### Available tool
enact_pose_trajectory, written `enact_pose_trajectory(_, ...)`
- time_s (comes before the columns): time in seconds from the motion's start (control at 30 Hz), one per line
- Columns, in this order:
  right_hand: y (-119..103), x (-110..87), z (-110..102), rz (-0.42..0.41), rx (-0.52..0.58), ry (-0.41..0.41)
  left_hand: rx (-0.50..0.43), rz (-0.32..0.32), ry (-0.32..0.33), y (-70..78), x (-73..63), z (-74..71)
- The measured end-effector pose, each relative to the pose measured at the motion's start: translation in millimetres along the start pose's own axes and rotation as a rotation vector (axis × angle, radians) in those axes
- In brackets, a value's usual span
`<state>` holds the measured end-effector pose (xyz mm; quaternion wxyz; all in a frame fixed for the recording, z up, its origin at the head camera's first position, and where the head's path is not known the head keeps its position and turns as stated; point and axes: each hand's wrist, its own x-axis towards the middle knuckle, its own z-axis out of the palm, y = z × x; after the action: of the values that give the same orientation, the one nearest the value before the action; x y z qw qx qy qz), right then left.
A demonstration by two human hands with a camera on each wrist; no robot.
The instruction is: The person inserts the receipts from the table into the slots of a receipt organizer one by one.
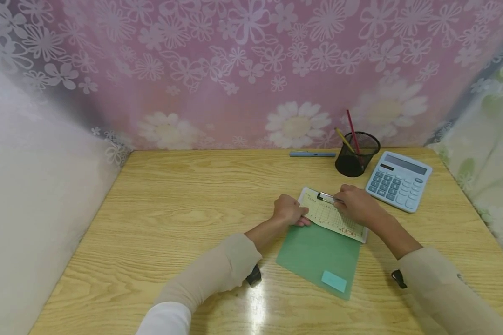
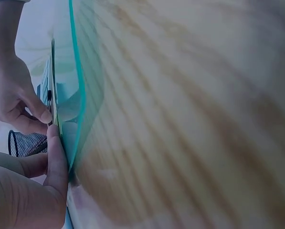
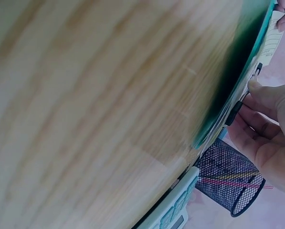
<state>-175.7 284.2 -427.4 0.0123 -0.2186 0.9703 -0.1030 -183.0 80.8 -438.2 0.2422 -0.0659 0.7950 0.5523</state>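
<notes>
A green translucent folder (image 1: 314,253) lies on the table with a pale blue label (image 1: 334,281) near its lower edge. Across its upper part is a yellow printed form (image 1: 324,216) with a grid, over a white-edged backing. At the top sits a metal clip (image 1: 327,197) with black ends. My left hand (image 1: 288,210) pinches the left edge of the form between thumb and fingers. My right hand (image 1: 355,203) grips the clip; in the right wrist view that hand (image 3: 271,126) has its thumb on the wire lever and its fingers behind.
Behind the folder stands a black mesh pen cup (image 1: 351,165) with a red and a yellow pencil. To its left lies a blue pen (image 1: 312,154), and to its right a light blue calculator (image 1: 398,181). A floral curtain (image 1: 218,79) hangs behind the wooden table (image 1: 172,204).
</notes>
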Motion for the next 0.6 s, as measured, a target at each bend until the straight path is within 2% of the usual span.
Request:
enact_pose_trajectory(0.4,-1.6,-0.8,1.0,0.014,-0.031,-0.01,0.025,0.026,0.01,-0.8,2.9,3.0)
enact_pose_trajectory(0.6,0.2,1.4,0.3,0.034,0.011,-0.025,0.046,0.031,0.008,-3.6,3.4,1.0)
